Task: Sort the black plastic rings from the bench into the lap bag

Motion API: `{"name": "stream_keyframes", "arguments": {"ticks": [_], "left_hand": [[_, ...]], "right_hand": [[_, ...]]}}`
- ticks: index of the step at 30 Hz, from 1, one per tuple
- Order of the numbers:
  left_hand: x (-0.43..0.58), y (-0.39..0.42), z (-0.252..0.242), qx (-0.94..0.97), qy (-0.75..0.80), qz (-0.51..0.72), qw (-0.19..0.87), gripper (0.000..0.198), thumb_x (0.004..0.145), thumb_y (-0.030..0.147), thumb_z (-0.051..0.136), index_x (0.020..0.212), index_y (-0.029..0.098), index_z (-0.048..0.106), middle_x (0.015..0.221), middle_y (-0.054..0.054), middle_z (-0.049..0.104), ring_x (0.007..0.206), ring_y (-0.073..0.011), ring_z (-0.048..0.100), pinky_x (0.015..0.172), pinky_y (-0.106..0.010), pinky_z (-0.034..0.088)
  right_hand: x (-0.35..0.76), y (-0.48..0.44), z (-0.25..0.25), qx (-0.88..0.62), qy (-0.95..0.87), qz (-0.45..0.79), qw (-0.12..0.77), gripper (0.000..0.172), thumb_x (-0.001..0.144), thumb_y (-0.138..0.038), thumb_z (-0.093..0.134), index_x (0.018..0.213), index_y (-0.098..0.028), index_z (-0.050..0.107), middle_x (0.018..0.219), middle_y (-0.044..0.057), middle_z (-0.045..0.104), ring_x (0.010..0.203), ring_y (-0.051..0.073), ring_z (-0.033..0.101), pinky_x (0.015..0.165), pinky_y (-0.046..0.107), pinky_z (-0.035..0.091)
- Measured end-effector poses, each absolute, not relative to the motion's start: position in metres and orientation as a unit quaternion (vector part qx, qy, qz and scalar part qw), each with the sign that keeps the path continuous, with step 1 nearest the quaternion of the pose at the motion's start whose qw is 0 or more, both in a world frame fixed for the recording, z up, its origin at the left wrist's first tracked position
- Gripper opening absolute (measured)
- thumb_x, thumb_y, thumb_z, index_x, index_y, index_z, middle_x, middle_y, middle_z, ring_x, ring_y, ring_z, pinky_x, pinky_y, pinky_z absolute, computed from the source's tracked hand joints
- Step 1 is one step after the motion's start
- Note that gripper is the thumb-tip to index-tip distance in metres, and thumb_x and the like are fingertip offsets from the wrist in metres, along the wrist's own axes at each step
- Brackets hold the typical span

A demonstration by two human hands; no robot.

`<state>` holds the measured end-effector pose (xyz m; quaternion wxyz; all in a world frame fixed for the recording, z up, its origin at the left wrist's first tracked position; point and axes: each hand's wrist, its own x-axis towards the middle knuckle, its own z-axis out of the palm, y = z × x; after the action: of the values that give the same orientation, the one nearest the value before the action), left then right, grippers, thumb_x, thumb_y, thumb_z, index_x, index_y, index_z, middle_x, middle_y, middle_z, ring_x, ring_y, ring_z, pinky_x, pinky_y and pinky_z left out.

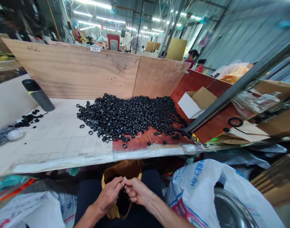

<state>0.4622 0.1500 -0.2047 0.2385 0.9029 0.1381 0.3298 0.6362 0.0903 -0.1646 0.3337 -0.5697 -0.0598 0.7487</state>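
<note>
Both hands meet at their fingertips over an open yellow bag (132,167) between the person's legs. My left hand (111,193) has its thumb and fingers pressed together; whatever it pinches is too small to make out. My right hand (137,190) is curled, its thumb and forefinger touching the left fingertips, and any item there is hidden. Dark contents show inside the bag under the hands. Beyond the table edge lies a large heap of small black rings (135,115), spread over white and red surfaces.
A dark bottle (39,95) leans at the left near a small black pile (28,120). An open white box (191,104) sits right of the heap. A white sack (197,190) with a metal bowl (231,209) stands at right. A slanted metal post (230,91) crosses the right side.
</note>
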Motion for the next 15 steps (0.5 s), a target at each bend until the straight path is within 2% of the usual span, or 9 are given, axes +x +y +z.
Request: {"name": "stream_keyframes", "arguments": {"ticks": [2, 4, 6, 8, 11, 15], "left_hand": [[0.460, 0.152, -0.200, 0.879, 0.173, 0.325, 0.304, 0.026, 0.097, 0.015, 0.048, 0.119, 0.022, 0.061, 0.112, -0.008, 0.070, 0.101, -0.0179, 0.068, 0.086, -0.028, 0.058], [0.460, 0.153, -0.195, 0.807, 0.251, 0.317, 0.430, 0.014, 0.096, 0.024, 0.055, 0.106, 0.021, 0.064, 0.102, -0.006, 0.070, 0.092, -0.0177, 0.069, 0.082, -0.028, 0.058], [0.460, 0.154, -0.191, 0.708, 0.321, 0.310, 0.547, 0.015, 0.092, 0.034, 0.062, 0.097, 0.019, 0.064, 0.093, -0.004, 0.068, 0.084, -0.0177, 0.068, 0.076, -0.028, 0.058], [0.461, 0.152, -0.189, 0.644, 0.344, 0.312, 0.608, 0.022, 0.089, 0.039, 0.066, 0.091, 0.018, 0.064, 0.088, -0.003, 0.067, 0.079, -0.0171, 0.066, 0.073, -0.027, 0.056], [0.462, 0.147, -0.189, 0.652, 0.340, 0.325, 0.595, 0.020, 0.090, 0.039, 0.064, 0.092, 0.019, 0.067, 0.093, -0.004, 0.067, 0.086, -0.0182, 0.065, 0.079, -0.029, 0.055], [0.471, 0.144, -0.188, 0.657, 0.359, 0.359, 0.557, 0.019, 0.092, 0.037, 0.060, 0.101, 0.021, 0.066, 0.101, -0.005, 0.068, 0.094, -0.0198, 0.065, 0.086, -0.033, 0.054]], "right_hand": [[0.632, 0.089, -0.166, -0.616, -0.134, 0.696, 0.343, 0.037, 0.095, -0.047, 0.053, 0.072, -0.017, 0.051, 0.050, -0.008, 0.046, 0.030, 0.003, 0.029, 0.032, 0.017, 0.020], [0.626, 0.089, -0.169, -0.645, -0.254, 0.598, 0.403, 0.037, 0.089, -0.054, 0.061, 0.085, -0.018, 0.054, 0.054, -0.008, 0.051, 0.032, 0.005, 0.040, 0.033, 0.017, 0.028], [0.620, 0.090, -0.173, -0.631, -0.356, 0.522, 0.450, 0.038, 0.086, -0.056, 0.063, 0.093, -0.019, 0.055, 0.054, -0.009, 0.054, 0.036, 0.008, 0.047, 0.038, 0.018, 0.035], [0.616, 0.092, -0.177, -0.611, -0.397, 0.509, 0.459, 0.037, 0.087, -0.056, 0.060, 0.089, -0.020, 0.056, 0.048, -0.009, 0.052, 0.037, 0.008, 0.047, 0.040, 0.018, 0.037], [0.612, 0.095, -0.179, -0.606, -0.348, 0.536, 0.474, 0.043, 0.086, -0.062, 0.058, 0.080, -0.019, 0.053, 0.043, -0.007, 0.051, 0.035, 0.008, 0.044, 0.039, 0.019, 0.037], [0.613, 0.094, -0.174, -0.600, -0.308, 0.540, 0.503, 0.051, 0.084, -0.070, 0.056, 0.086, -0.019, 0.054, 0.047, -0.006, 0.054, 0.038, 0.009, 0.046, 0.041, 0.020, 0.040]]}}
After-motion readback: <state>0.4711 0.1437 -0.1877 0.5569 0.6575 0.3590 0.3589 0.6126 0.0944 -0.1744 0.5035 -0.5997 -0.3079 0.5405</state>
